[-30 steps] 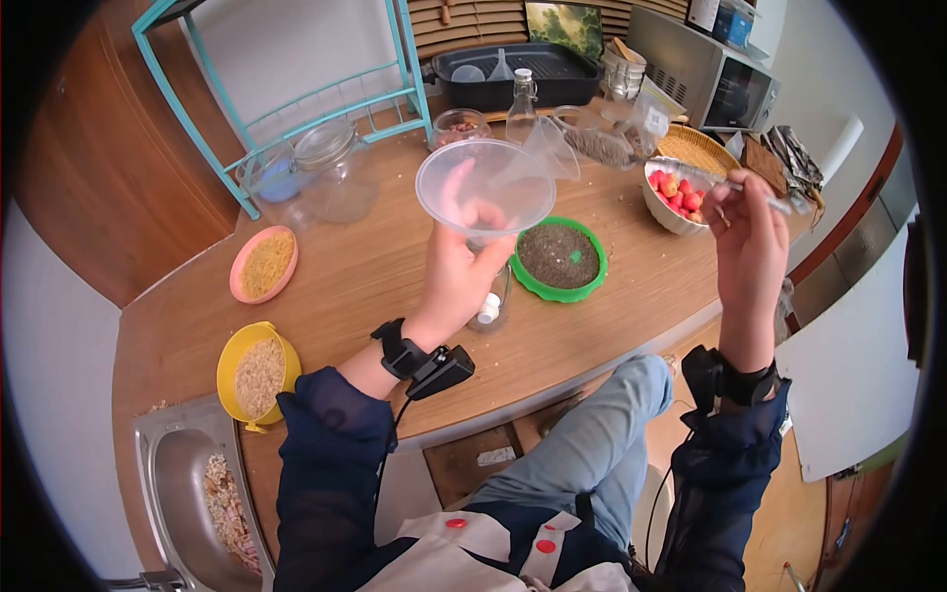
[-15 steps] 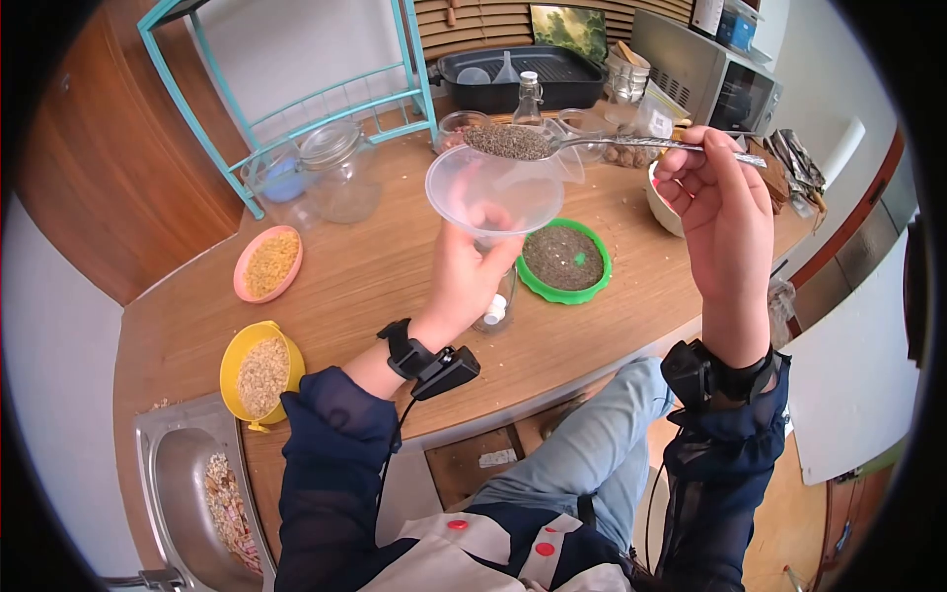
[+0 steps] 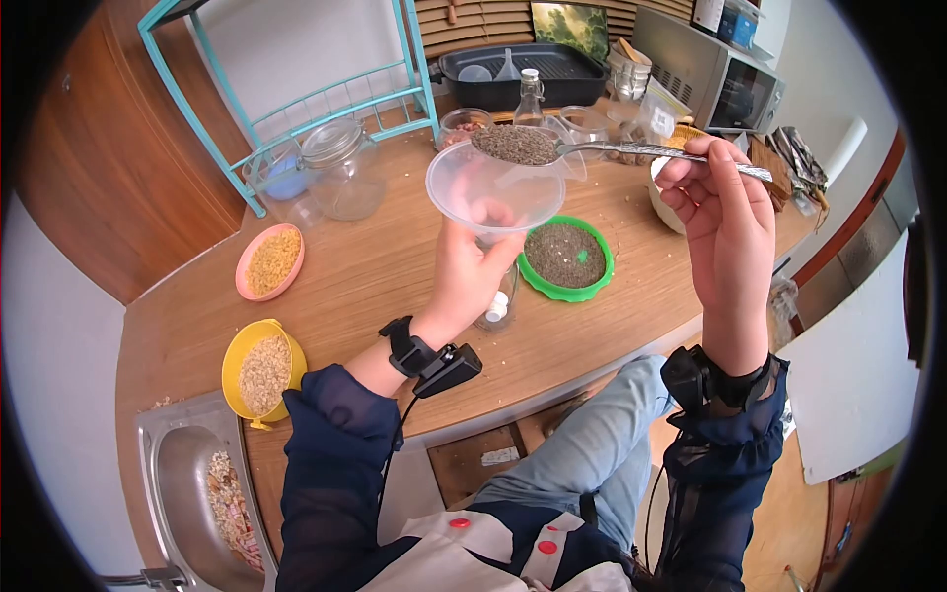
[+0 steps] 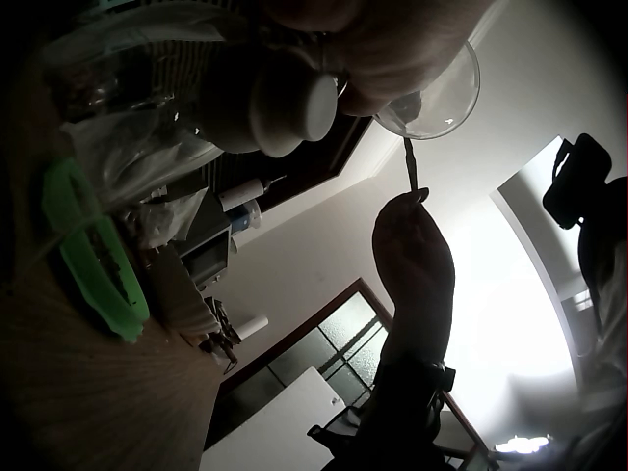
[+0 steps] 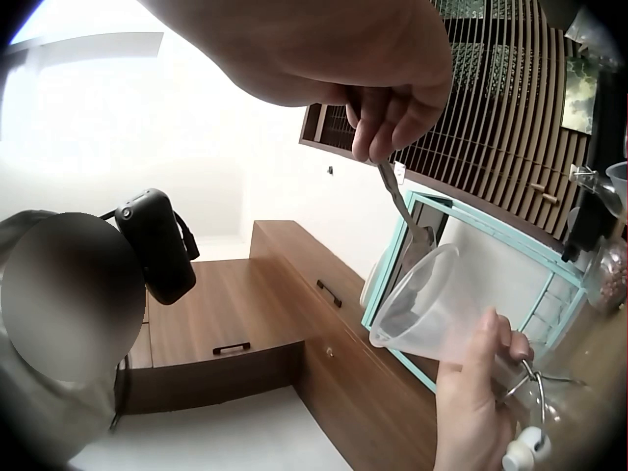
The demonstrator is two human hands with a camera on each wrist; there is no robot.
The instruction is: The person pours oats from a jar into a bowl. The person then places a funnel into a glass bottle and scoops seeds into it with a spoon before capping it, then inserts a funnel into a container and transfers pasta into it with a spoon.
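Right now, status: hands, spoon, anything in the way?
Left hand grips funnel above glass bottle. Right hand holds spoon, heaped with dark grains, at funnel's rim. Nothing visible blocking it.

I look down on a wooden counter (image 3: 365, 266): sink (image 3: 182, 483) at its near left corner, rack (image 3: 197, 115) at the far left, microwave (image 3: 681, 57) at the far right. A slatted blind (image 5: 500, 108) hangs behind the far edge. I see brown cupboards (image 5: 226, 304), pale wall (image 3: 59, 276), bright light (image 4: 491, 304).
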